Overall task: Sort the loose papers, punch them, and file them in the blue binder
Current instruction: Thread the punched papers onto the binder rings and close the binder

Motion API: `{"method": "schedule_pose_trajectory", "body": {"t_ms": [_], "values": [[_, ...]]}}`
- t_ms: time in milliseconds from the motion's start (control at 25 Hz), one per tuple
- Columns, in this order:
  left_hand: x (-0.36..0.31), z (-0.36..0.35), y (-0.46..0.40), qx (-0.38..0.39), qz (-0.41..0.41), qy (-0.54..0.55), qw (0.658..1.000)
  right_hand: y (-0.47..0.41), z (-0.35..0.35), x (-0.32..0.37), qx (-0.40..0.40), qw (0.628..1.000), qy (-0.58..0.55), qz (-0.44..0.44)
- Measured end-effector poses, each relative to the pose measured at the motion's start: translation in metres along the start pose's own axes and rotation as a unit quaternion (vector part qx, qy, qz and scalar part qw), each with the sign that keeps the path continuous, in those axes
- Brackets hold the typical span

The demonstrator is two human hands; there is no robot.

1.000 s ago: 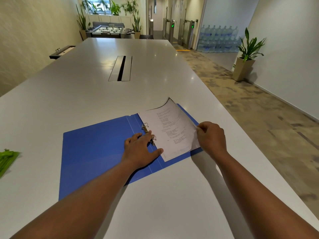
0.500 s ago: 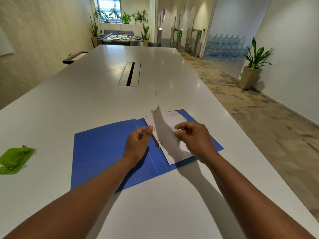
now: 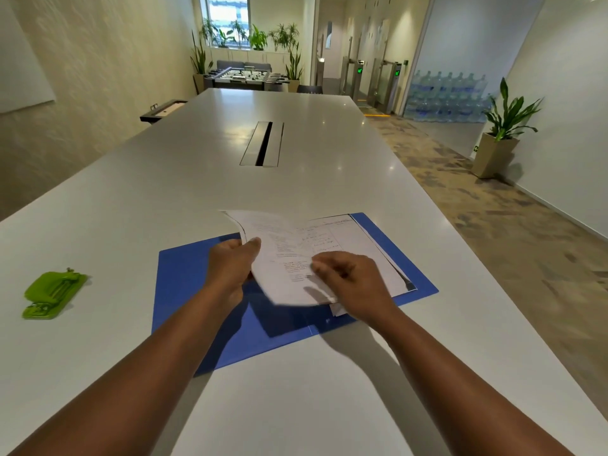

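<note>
The blue binder (image 3: 184,284) lies open flat on the white table. A stack of printed papers (image 3: 358,245) rests on its right half. One sheet of paper (image 3: 283,258) is lifted and curled above the binder's spine. My left hand (image 3: 232,268) pinches that sheet's left edge. Fingers of my right hand (image 3: 348,278) are closed on its lower right part. The ring mechanism is hidden under the sheet and my hands.
A green hole punch (image 3: 52,292) lies on the table at the left. A cable slot (image 3: 263,143) is set into the table's middle, farther away. The table's right edge (image 3: 487,284) drops to a carpeted floor; a potted plant (image 3: 503,126) stands by the right wall.
The top sheet was lifted off the right-hand stack and swung leftward over the spine; both hands now hold it. The view shifted, bringing the green punch further in.
</note>
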State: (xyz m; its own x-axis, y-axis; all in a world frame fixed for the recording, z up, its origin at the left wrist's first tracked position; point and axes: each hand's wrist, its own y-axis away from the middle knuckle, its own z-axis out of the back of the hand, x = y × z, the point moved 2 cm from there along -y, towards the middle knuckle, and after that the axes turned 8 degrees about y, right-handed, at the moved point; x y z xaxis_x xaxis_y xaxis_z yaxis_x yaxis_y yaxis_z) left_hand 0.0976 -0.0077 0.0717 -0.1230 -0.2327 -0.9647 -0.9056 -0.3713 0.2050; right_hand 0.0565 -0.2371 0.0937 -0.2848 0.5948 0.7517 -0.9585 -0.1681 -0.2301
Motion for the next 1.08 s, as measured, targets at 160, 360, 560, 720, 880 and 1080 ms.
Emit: {"method": "schedule_pose_trajectory", "body": {"t_ms": [160,360,560,720,880,1080], "values": [[0.001,0.017,-0.006,-0.018,0.009,0.013,1.0,-0.012,0.041,-0.075,-0.077,0.947,0.233,-0.208],[0.0,0.028,-0.009,-0.032,0.023,0.036,0.999,-0.008,0.061,-0.129,-0.001,0.881,0.358,-0.309],[-0.002,0.033,-0.011,-0.03,0.038,0.029,0.998,-0.016,0.064,-0.138,-0.002,0.892,0.302,-0.335],[-0.001,0.035,-0.009,-0.027,0.035,0.05,0.998,-0.021,0.066,-0.148,-0.045,0.913,0.191,-0.358],[-0.005,0.039,-0.009,-0.029,0.0,0.017,0.999,-0.023,0.07,-0.143,-0.129,0.923,0.167,-0.323],[-0.012,0.043,-0.009,-0.07,-0.087,-0.122,0.986,-0.027,0.078,-0.101,-0.188,0.948,0.112,-0.231]]}}
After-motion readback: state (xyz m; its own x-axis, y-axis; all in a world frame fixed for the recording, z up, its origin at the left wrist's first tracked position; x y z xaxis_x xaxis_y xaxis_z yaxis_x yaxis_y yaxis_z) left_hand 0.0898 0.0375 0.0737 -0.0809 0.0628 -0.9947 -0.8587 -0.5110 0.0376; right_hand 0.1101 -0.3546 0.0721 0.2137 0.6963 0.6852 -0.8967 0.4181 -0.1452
